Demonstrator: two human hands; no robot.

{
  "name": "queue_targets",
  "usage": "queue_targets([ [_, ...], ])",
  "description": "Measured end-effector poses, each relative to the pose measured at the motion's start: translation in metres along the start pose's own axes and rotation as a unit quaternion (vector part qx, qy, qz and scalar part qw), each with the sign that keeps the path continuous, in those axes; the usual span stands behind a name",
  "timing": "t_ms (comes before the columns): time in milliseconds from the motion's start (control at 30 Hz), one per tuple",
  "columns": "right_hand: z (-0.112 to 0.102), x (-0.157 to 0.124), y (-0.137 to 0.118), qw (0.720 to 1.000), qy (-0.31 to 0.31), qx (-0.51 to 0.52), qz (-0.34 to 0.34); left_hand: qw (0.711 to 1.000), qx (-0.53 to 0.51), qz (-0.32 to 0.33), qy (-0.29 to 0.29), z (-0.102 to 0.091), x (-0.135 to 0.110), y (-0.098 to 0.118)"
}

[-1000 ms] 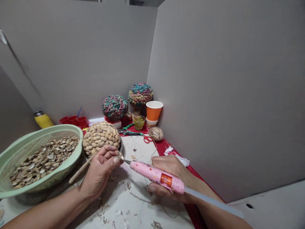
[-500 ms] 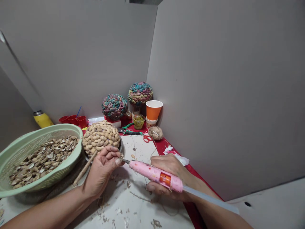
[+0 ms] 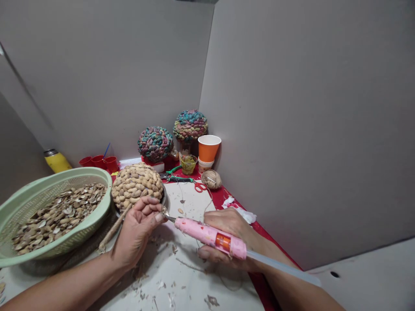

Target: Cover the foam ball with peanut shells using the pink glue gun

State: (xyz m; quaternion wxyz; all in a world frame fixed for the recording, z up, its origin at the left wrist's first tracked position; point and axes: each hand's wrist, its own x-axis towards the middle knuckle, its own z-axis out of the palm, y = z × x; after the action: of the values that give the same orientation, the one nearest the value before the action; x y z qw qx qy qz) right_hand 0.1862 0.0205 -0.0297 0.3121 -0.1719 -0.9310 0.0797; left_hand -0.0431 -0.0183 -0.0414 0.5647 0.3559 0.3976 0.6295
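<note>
In my right hand (image 3: 228,229) is a pink hot glue gun (image 3: 197,232), with a long clear glue stick (image 3: 285,268) out of its back end. Its metal nozzle points left and meets a small piece of peanut shell (image 3: 164,211), pinched between the fingertips of my left hand (image 3: 141,229); the fingers partly cover it. Just behind my left hand, a ball covered in peanut shells (image 3: 138,183) rests in a dark dish. A twine-wrapped stem (image 3: 113,233) slants from the ball down to the tabletop.
At left stands a green colander (image 3: 106,207) full of peanut shells. Behind are two coloured shell balls (image 3: 155,144), orange cups (image 3: 209,150), pliers (image 3: 181,179), red scissors (image 3: 200,187), a twine ball (image 3: 212,179) and red cups (image 3: 98,162). Grey panels enclose the table.
Both hands have stayed nearly still, the nozzle held at the shell piece. The whole view has shifted very slightly.
</note>
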Motion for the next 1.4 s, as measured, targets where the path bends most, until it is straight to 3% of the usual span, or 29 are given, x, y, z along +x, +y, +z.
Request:
queue_targets([
  [367, -0.004, -0.001, 0.005, 1.0, 0.002, -0.009, 0.024, 1.0, -0.025, -0.005, 0.001, 0.002, -0.003, 0.008],
  [533, -0.005, -0.002, 0.017, 0.996, 0.008, -0.023, 0.091, 0.999, 0.0, -0.005, -0.034, 0.005, -0.018, -0.002],
  [700, 0.01, 0.006, 0.031, 0.957, -0.091, -0.14, 0.237, 0.983, 0.029, -0.097, -0.156, 0.003, -0.06, -0.018],
  [800, 0.021, 0.01, 0.039, 0.925, -0.169, -0.179, 0.289, 0.971, 0.05, -0.144, -0.186, -0.007, -0.083, -0.013],
  [900, 0.029, 0.009, 0.047, 0.916, -0.203, -0.18, 0.297, 0.978, 0.075, -0.111, -0.158, -0.026, -0.097, 0.0],
  [1033, 0.032, 0.002, 0.055, 0.914, -0.232, -0.163, 0.292, 0.99, 0.123, -0.046, -0.059, -0.054, -0.104, 0.021],
  [1200, 0.011, 0.001, 0.051, 0.909, -0.246, -0.156, 0.299, 0.976, 0.203, 0.031, 0.073, -0.086, -0.103, 0.046],
  [1300, -0.001, 0.013, 0.036, 0.943, -0.146, -0.141, 0.263, 0.964, 0.22, 0.087, 0.119, -0.1, -0.097, 0.059],
  [1400, 0.006, 0.031, 0.013, 0.99, 0.04, -0.052, 0.128, 0.957, 0.219, 0.125, 0.145, -0.107, -0.09, 0.071],
])
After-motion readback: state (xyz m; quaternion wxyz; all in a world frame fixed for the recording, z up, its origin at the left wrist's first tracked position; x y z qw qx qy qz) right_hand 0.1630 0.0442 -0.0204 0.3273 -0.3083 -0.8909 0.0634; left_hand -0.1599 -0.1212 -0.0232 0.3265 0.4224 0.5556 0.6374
